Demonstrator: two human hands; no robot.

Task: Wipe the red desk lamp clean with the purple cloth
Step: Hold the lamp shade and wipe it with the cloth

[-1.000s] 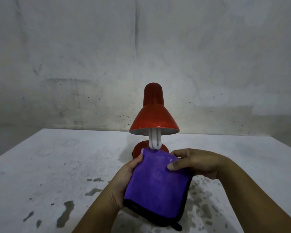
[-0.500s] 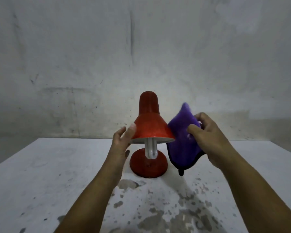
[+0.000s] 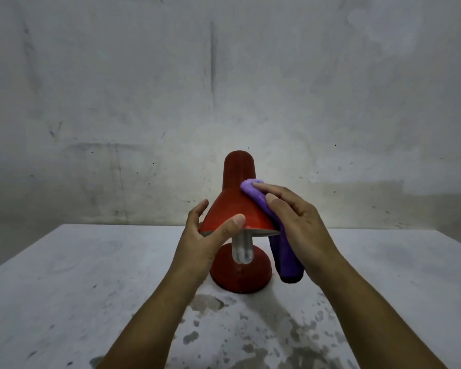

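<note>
The single head-worn camera is looking forward and slightly down from close behind both forearms, facing the far wall (image 3: 224, 75) squarely, taking in the white table (image 3: 64, 288) from near edge to far edge, with the red desk lamp (image 3: 237, 209) standing centred.

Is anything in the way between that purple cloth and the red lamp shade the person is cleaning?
Nothing visible. The right hand already presses the purple cloth against the right side of the red lamp shade, with the rest of the cloth hanging below the rim. The left hand grips the shade's left rim, away from the cloth.
</note>
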